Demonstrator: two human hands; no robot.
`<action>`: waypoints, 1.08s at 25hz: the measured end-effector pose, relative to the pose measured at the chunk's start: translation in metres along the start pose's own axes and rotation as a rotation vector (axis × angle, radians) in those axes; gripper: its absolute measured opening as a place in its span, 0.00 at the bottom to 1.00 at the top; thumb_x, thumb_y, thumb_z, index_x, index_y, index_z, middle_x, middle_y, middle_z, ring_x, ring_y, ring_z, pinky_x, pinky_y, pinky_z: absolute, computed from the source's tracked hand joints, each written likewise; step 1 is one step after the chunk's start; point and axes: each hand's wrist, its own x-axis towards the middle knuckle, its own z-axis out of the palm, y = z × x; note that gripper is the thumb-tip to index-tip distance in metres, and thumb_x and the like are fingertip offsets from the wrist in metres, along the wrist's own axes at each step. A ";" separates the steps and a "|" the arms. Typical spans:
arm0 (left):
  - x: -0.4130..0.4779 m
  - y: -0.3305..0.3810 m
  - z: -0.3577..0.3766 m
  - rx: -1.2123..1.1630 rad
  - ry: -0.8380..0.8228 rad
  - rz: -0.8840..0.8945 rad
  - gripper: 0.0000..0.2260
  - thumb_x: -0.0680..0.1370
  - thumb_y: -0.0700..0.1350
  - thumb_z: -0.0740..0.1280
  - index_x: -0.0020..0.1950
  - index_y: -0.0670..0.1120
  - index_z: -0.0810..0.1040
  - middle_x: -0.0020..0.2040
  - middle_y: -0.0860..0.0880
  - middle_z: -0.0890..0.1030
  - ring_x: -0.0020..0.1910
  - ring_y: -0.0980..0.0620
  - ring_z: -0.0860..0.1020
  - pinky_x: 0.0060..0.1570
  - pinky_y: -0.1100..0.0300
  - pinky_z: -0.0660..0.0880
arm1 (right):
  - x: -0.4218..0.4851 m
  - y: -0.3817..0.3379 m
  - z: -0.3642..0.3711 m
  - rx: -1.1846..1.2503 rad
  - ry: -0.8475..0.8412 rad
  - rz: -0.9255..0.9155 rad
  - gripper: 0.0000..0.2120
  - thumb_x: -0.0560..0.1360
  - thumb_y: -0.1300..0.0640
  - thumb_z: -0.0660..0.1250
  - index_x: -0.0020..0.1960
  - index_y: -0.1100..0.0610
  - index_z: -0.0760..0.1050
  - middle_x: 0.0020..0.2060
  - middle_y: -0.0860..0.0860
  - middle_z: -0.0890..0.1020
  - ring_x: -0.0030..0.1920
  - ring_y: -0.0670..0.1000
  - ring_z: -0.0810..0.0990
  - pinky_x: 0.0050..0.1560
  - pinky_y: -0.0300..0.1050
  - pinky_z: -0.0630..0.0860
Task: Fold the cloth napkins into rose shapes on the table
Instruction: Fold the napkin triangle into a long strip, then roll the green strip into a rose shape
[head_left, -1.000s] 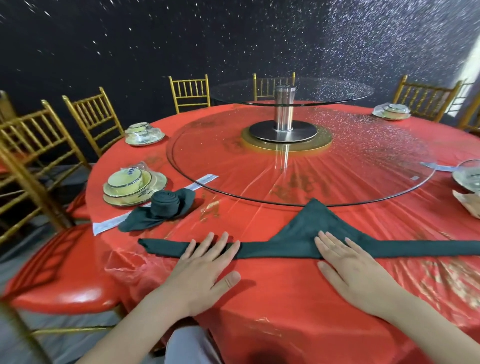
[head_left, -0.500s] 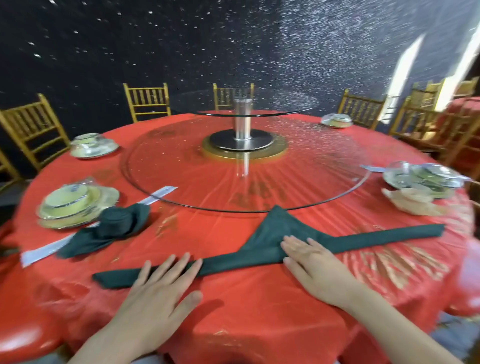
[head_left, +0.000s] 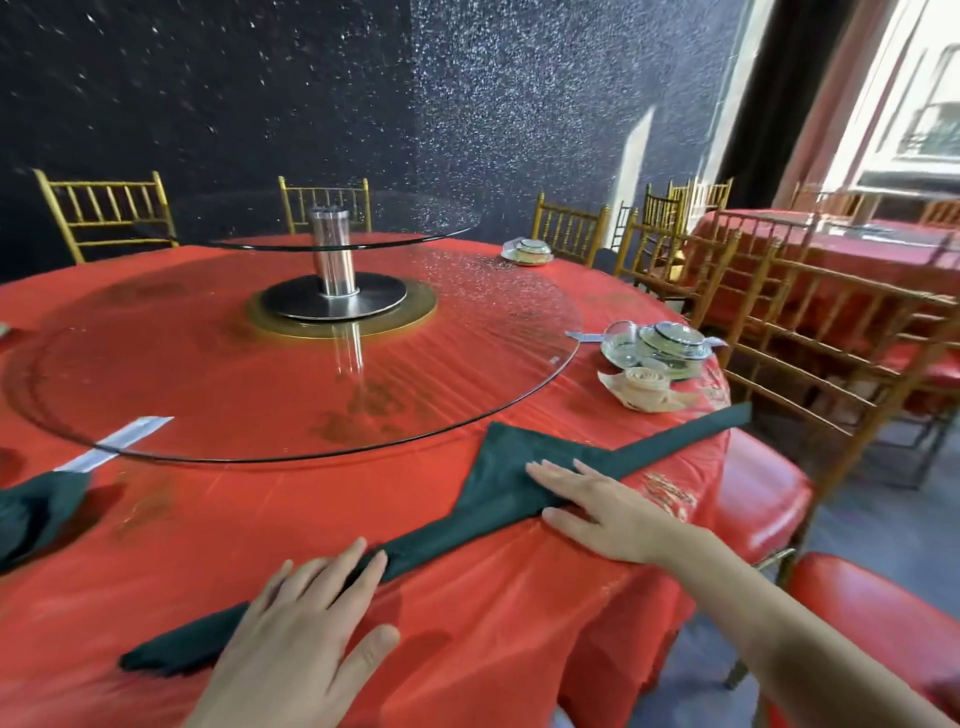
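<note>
Dark green napkin (head_left: 498, 467) lies on the red table (head_left: 493, 639) near the front edge. It is folded into a long thin band running from lower left to upper right, with a triangle flap sticking up mid-band toward the glass turntable (head_left: 467, 364). The band's far right tip reaches the table edge.

Left hand (head_left: 296, 639) is flat, palm down, fingers spread and straight, pressing the left part of the band. Right hand (head_left: 597, 509) is also flat with straight fingers, lying across the band just below the triangle. Neither hand is gripping; both just press down.

Beige napkin (head_left: 647, 387), rolled into a rose shape, sits on the right side of the table, just in front of a dish set (head_left: 660, 345). Another dark green cloth (head_left: 31, 514) lies at the left frame edge, cut off, maybe a finished napkin, but its shape can't be told. A white strip (head_left: 117, 441) lies partly under the turntable's rim. Gold chairs (head_left: 810, 332) stand round the table.
</note>
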 end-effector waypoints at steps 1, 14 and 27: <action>0.004 0.005 -0.003 -0.027 -0.011 0.006 0.28 0.80 0.63 0.45 0.61 0.51 0.79 0.60 0.53 0.80 0.52 0.54 0.80 0.57 0.57 0.72 | -0.002 0.007 -0.003 0.016 0.001 0.025 0.26 0.80 0.50 0.58 0.75 0.49 0.54 0.72 0.42 0.60 0.72 0.36 0.53 0.74 0.39 0.44; 0.030 -0.054 -0.039 -0.478 -0.271 0.127 0.18 0.70 0.54 0.58 0.53 0.52 0.84 0.49 0.61 0.74 0.51 0.63 0.73 0.56 0.71 0.65 | 0.002 -0.091 0.037 -0.281 0.287 -0.068 0.27 0.73 0.39 0.53 0.66 0.50 0.73 0.65 0.51 0.74 0.65 0.50 0.73 0.68 0.53 0.64; 0.055 -0.098 -0.038 -0.600 -0.404 0.317 0.13 0.67 0.37 0.62 0.44 0.42 0.85 0.42 0.60 0.76 0.44 0.72 0.73 0.48 0.78 0.64 | 0.041 -0.228 0.104 -0.277 0.536 -0.095 0.12 0.67 0.42 0.62 0.38 0.49 0.79 0.33 0.45 0.77 0.35 0.49 0.76 0.43 0.44 0.65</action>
